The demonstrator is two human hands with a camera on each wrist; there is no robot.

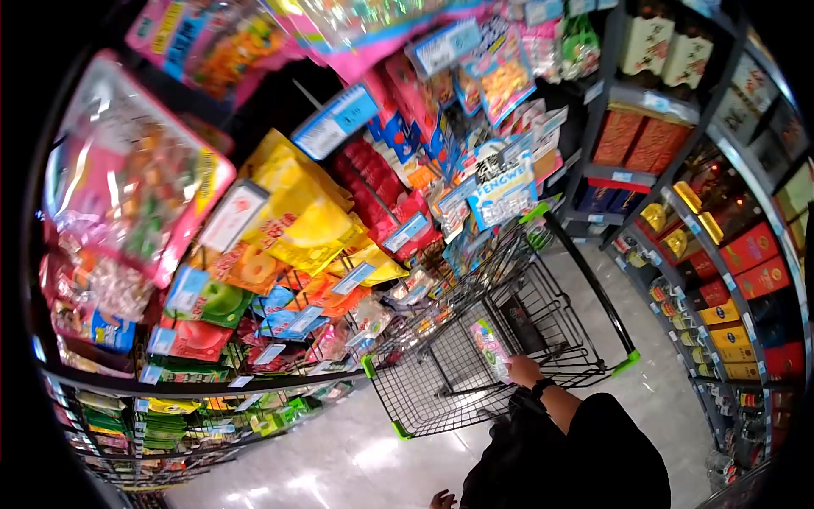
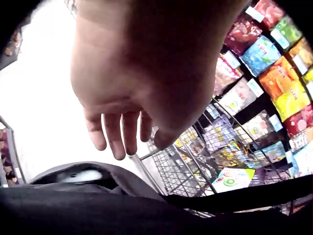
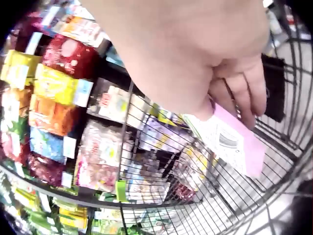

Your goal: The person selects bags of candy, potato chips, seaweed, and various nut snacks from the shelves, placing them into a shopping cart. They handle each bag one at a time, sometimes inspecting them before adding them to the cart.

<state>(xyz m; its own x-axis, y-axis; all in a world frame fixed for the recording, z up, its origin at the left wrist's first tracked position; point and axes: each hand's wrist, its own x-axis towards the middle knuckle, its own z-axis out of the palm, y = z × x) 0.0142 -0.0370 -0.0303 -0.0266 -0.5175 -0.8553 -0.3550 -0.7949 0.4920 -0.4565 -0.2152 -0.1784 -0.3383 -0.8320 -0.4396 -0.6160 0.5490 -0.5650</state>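
Observation:
My right hand [image 1: 523, 371] reaches over the shopping cart [image 1: 424, 382] and pinches a pink, green and white snack packet [image 1: 489, 346] between thumb and fingers. In the right wrist view the packet [image 3: 230, 139] shows a barcode on its white back, with the cart's wire mesh behind it. A dark flat object [image 3: 274, 88] lies in the cart just beyond the fingers. My left hand [image 2: 132, 93] hangs beside my body with its fingers loosely extended, holding nothing. Only a small part of that hand shows at the bottom of the head view.
Shelves of bagged sweets, including yellow bags [image 1: 297, 208], line the left side close to the cart. Boxed goods [image 1: 733, 339] fill the shelving on the right. Pale shiny floor [image 1: 339, 450] runs between them. The cart's black handle [image 1: 593, 293] has green ends.

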